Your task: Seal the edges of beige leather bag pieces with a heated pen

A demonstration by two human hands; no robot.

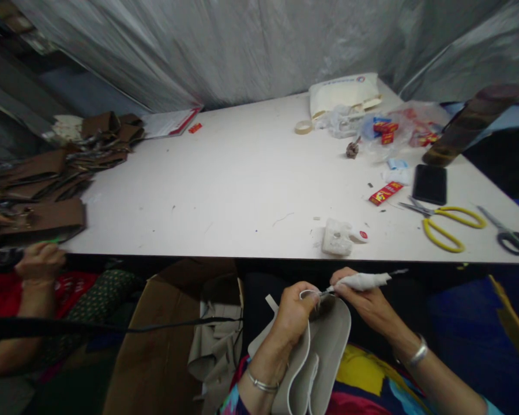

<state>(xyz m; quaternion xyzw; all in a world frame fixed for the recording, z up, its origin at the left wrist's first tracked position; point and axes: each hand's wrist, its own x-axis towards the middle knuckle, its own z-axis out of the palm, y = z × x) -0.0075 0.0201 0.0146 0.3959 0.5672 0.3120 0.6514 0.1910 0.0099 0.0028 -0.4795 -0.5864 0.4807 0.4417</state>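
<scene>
A light grey bag piece (pixel 339 340) with curved edges and inner folds lies over the lap, just below the table edge. My left hand (pixel 296 311) is closed on its upper edge. Held in my right hand (pixel 365 302) is a tool with a white wrapped handle (pixel 363 281), its thin metal tip pointing left and meeting the bag edge by my left fingertips. Whether the tip goes through the material cannot be made out.
On the white table (pixel 207 190) are yellow-handled scissors (pixel 443 245), black-handled scissors (pixel 512 239), a phone (pixel 430 184), a white block (pixel 337 237) and a tape roll (pixel 303 127). Brown pieces (pixel 47 219) and another person's hand (pixel 41 262) are left. A cardboard box (pixel 151 346) holds grey pieces.
</scene>
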